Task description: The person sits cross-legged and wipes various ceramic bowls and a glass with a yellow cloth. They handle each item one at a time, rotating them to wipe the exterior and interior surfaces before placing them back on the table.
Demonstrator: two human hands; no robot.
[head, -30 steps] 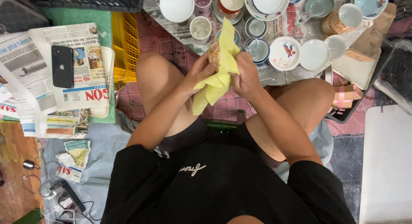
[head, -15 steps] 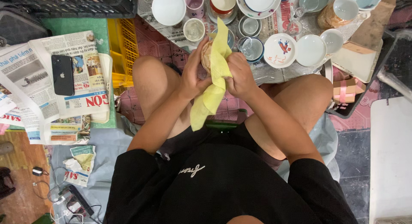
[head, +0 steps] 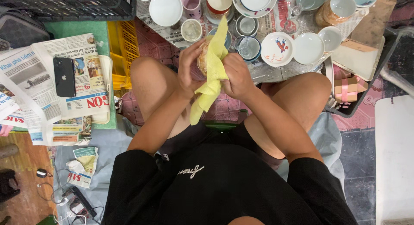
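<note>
Yellow cloth (head: 212, 74) hangs lengthwise, tip up (both hands gripping).

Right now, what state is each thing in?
left hand: closed on a small cup.
right hand: pressing the yellow cloth to it.
small cup: held up, mostly wrapped.
yellow cloth: draped, tail hanging.
phone: face down on newspaper.
white bowl: upright, empty.
painted saucer: flat, empty.

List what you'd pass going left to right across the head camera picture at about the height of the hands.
Black phone on the newspapers → yellow crate → left hand → yellow cloth → right hand → small white dish with a red and blue motif → plain white bowl → pink ribboned box.
</note>
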